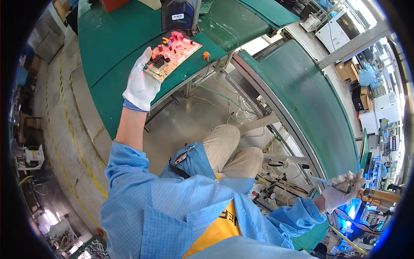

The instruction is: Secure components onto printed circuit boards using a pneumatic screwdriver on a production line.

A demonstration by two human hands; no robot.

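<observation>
My left hand (143, 84), in a white glove, grips a circuit board (172, 57) by its left edge, with the thumb at the top corner. Tall dark parts and connectors stand on the board, and red light falls across it. Just beyond the board is a dark scanner-like device (177, 17) with a white label. Far out to the right, my right hand (340, 194), also gloved, has its fingers curled around something greyish that I cannot make out. A tan cylindrical fitting (379, 197) is beside that hand.
A green-topped bench (108, 60) lies under the left hand. To the right curves a green conveyor belt (310, 95) with a metal frame. A small orange-and-yellow part (206, 55) sits near the bench edge. Cables (246, 108) hang below. Cardboard boxes (347, 70) stand farther right.
</observation>
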